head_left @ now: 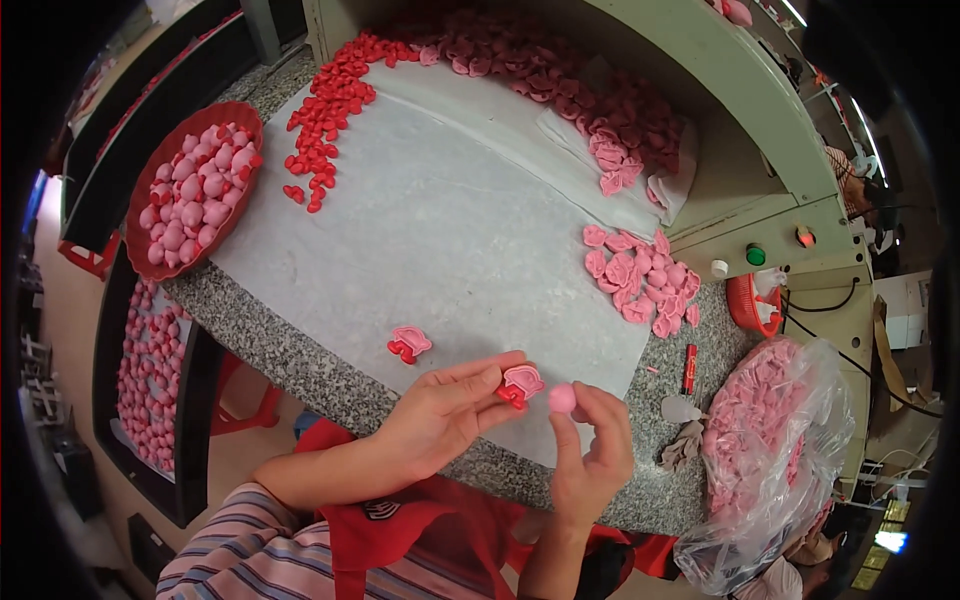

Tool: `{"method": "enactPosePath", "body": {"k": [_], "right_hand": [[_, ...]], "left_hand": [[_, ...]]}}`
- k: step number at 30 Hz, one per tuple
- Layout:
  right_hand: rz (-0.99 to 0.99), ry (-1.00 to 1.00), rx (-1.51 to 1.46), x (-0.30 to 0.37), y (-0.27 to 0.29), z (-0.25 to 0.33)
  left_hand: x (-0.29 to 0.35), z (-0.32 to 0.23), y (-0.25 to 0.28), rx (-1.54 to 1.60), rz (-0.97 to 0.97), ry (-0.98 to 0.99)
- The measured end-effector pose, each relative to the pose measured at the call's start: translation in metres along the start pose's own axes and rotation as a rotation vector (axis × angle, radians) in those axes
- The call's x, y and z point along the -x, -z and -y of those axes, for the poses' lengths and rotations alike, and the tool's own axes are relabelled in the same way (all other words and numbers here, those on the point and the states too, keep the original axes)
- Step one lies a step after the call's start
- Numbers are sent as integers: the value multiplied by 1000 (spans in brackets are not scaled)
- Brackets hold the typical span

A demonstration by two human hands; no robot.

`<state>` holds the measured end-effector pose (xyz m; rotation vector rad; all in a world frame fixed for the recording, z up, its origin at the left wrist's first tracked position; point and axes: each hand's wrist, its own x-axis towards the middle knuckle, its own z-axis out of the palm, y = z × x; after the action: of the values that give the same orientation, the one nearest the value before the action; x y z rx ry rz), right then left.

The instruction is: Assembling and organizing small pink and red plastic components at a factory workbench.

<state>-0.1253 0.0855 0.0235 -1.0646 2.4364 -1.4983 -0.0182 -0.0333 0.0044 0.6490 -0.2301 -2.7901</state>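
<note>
Okay so the pink-and-red piece (521,382) is pinched in the fingertips of my left hand (428,415), pink end away from me, red end toward me. Just off its right side, a touch nearer me, is the pink ball (562,399), not touching; my right hand (592,455) has it between thumb and fingers. It's round, so no long axis. A similar piece (408,343) sits on the white sheet (440,220), nearer my left. Tiny print on the red tube (690,368) and a pale mark on my apron (350,545), neither readable.
</note>
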Motion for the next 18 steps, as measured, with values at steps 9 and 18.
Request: {"method": "enactPosePath", "body": {"k": [9,18], "right_hand": [[-91,258,69,16,-20,15],[-138,265,39,21,-23,16]], "left_hand": [[5,7,-4,-285,86,-178],[11,7,1,-599,211,-386]]}}
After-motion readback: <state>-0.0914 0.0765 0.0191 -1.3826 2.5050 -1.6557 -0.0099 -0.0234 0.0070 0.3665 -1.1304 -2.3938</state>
